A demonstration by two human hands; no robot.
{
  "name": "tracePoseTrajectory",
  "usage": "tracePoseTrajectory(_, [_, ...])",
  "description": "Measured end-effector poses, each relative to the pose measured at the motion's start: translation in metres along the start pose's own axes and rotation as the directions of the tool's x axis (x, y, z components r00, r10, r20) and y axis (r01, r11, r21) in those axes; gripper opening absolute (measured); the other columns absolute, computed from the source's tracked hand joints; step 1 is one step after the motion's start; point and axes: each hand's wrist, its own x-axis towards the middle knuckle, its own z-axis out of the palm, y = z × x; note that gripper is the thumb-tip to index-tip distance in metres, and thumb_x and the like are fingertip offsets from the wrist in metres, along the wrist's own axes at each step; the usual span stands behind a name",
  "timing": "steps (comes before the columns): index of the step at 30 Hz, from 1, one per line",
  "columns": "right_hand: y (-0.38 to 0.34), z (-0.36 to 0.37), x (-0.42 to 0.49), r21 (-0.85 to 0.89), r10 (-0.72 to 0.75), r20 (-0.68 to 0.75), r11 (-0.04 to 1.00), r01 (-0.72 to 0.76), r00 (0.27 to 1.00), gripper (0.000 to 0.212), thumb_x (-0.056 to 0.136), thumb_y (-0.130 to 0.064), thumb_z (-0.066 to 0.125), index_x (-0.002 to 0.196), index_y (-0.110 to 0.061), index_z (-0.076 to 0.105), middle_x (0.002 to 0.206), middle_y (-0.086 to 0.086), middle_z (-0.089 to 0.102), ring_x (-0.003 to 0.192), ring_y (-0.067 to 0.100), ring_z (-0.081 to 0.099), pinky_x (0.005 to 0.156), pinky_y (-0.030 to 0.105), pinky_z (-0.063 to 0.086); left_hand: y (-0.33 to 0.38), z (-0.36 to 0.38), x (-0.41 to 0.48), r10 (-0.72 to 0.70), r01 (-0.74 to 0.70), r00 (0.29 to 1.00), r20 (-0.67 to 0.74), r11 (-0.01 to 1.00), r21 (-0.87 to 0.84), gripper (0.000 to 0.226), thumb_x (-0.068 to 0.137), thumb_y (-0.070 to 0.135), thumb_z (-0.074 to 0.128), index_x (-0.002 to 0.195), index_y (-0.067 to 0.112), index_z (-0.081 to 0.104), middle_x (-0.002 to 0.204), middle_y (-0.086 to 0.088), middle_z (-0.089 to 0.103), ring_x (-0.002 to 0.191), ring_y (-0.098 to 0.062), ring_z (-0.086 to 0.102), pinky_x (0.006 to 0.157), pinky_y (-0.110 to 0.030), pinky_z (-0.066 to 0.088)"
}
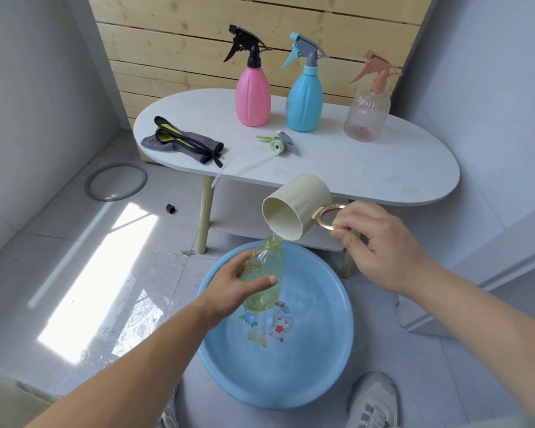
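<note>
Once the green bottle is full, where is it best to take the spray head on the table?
Probably by its round green collar, from above: the spray head lies on its side on the table, collar facing you, trigger left, tube trailing left.

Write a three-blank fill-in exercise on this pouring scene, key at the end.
1. The left hand grips the translucent green plastic bottle over the round ____ plastic basin.
2. The right hand tilts the cream plastic cup by its rose-gold ring ____.
3. On the white oval table, the pink plastic spray bottle has a ____ trigger head.
Missing: blue; handle; black.
</note>
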Motion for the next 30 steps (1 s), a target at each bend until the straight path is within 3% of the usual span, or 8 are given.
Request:
tracePoseTrajectory(9, [-0.001, 0.0, 0.0, -0.068, -0.106, -0.021, 0.992, 0.105, 0.994, 0.027, 0.095, -0.029, 0.05, 0.088, -0.009, 0.067, 0.093, -0.001, 0.059, 0.09, 0.021, 0.052, 0.086, 0.01, 0.033, 0.002, 0.001, -0.001, -0.005, 0.005, 1.0, -0.005, 1.0, -0.022, 0.073, 0.063, 0.047, 0.093, 0.13, 0.036, 0.067, 0.126, 0.004, 0.073, 0.118, -0.016, 0.07, 0.104, -0.042, 0.057])
tracePoseTrajectory(16, [0.0, 0.001, 0.001, -0.152, -0.24, 0.004, 0.959, 0.238, 0.971, 0.024, 0.095, -0.021, 0.052, 0.087, -0.006, 0.068, 0.092, 0.003, 0.059, 0.091, 0.025, 0.054, 0.086, 0.032, 0.044, 0.004, 0.002, -0.003, -0.002, 0.002, 1.0, -0.011, 0.999, -0.039, 0.072, 0.062, 0.047, 0.093, 0.129, 0.035, 0.068, 0.124, 0.002, 0.074, 0.115, -0.017, 0.071, 0.1, -0.039, 0.059])
tracePoseTrajectory(19, [0.0, 0.003, 0.001, -0.165, -0.276, 0.018, 0.947, 0.275, 0.961, 0.021, 0.095, -0.02, 0.055, 0.088, -0.005, 0.068, 0.092, 0.003, 0.059, 0.092, 0.023, 0.052, 0.087, 0.032, 0.044, 0.006, 0.003, -0.004, 0.001, -0.001, 1.0, -0.01, 0.999, -0.047, 0.067, 0.065, 0.043, 0.092, 0.128, 0.036, 0.068, 0.122, 0.003, 0.075, 0.113, -0.016, 0.072, 0.097, -0.035, 0.06])
tracePoseTrajectory(23, [0.001, 0.007, 0.0, -0.169, -0.294, 0.029, 0.941, 0.294, 0.955, 0.017, 0.094, -0.017, 0.058, 0.088, -0.006, 0.069, 0.092, 0.003, 0.059, 0.093, 0.02, 0.049, 0.088, 0.029, 0.042, 0.007, 0.003, -0.004, -0.009, 0.008, 1.0, -0.018, 0.999, -0.054, 0.072, 0.062, 0.047, 0.093, 0.128, 0.036, 0.068, 0.123, 0.002, 0.074, 0.114, -0.016, 0.072, 0.101, -0.039, 0.059])
tracePoseTrajectory(25, [0.0, 0.01, -0.002, -0.118, -0.207, 0.012, 0.971, 0.207, 0.978, 0.019, 0.095, -0.021, 0.056, 0.087, -0.009, 0.067, 0.09, 0.0, 0.06, 0.09, 0.019, 0.051, 0.086, 0.026, 0.042, 0.006, 0.002, -0.004, -0.014, 0.013, 1.0, -0.022, 0.998, -0.056, 0.074, 0.062, 0.049, 0.093, 0.13, 0.036, 0.067, 0.126, 0.001, 0.073, 0.116, -0.017, 0.071, 0.103, -0.043, 0.058])
tracePoseTrajectory(27, [-0.005, 0.015, -0.005, 0.033, 0.04, -0.011, 0.999, -0.039, 0.999, 0.018, 0.097, -0.022, 0.055, 0.084, -0.015, 0.066, 0.085, -0.003, 0.06, 0.084, 0.012, 0.053, 0.078, 0.024, 0.042, 0.006, 0.001, -0.004, -0.009, 0.008, 1.0, -0.023, 0.998, -0.054, 0.076, 0.063, 0.049, 0.093, 0.133, 0.037, 0.066, 0.127, 0.002, 0.073, 0.118, -0.017, 0.071, 0.104, -0.043, 0.057])
tracePoseTrajectory(30, [-0.005, 0.029, -0.008, 0.32, 0.455, 0.074, 0.832, -0.453, 0.887, 0.023, 0.099, -0.022, 0.056, 0.079, -0.014, 0.066, 0.08, 0.0, 0.068, 0.076, 0.012, 0.061, 0.075, 0.027, 0.049, 0.006, 0.0, -0.006, -0.013, 0.011, 0.999, -0.036, 0.998, -0.068, 0.073, 0.066, 0.043, 0.093, 0.133, 0.036, 0.066, 0.125, 0.004, 0.075, 0.116, -0.014, 0.071, 0.101, -0.037, 0.057])
